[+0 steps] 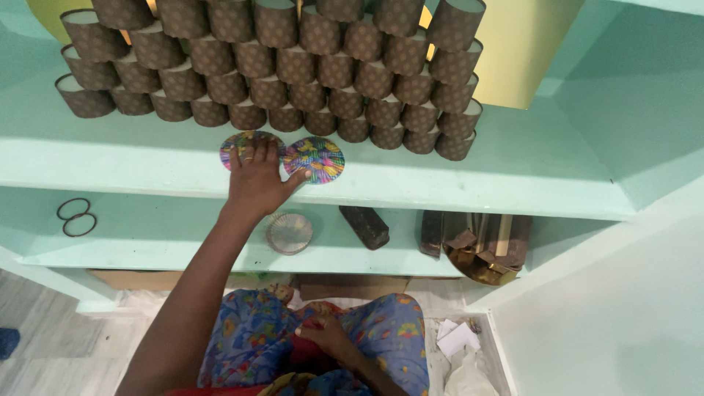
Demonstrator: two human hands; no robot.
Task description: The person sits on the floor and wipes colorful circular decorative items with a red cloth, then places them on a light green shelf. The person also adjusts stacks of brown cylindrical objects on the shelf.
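1. Left grip: the left hand [254,180] lies flat and spread, palm down, on a round rainbow-patterned disc [248,144] at the front of the upper shelf [513,172]. Nothing is pinched; the fingers press on top, which suits sliding or steadying a thin flat piece, not lifting it.
2. A second disc [315,159] of the same shiny, colourful kind lies just beside the first, to its right, and the thumb reaches its near edge. Both lie flat near the shelf's front lip, within easy reach of the outstretched arm.
3. Right grip: the right hand [326,335] rests low on the lap, over blue flowered cloth [249,337]. Its fingers curl downward; whether they hold anything I cannot tell.
4. Behind the discs, brown patterned cylinders [293,66] are stacked on their sides in overlapping rows, pale ends facing out. Nested this way, each row sits in the dips of the row below, so the pile likely holds without rolling.
5. On the lower shelf [147,238] sit two dark rings [76,218] at the left, a pleated paper cup [289,233] under the reaching wrist, a dark block [364,226], and a heap of brown and gold pieces [480,249] at the right.
6. White paper scraps [458,341] lie on the floor at the lower right.
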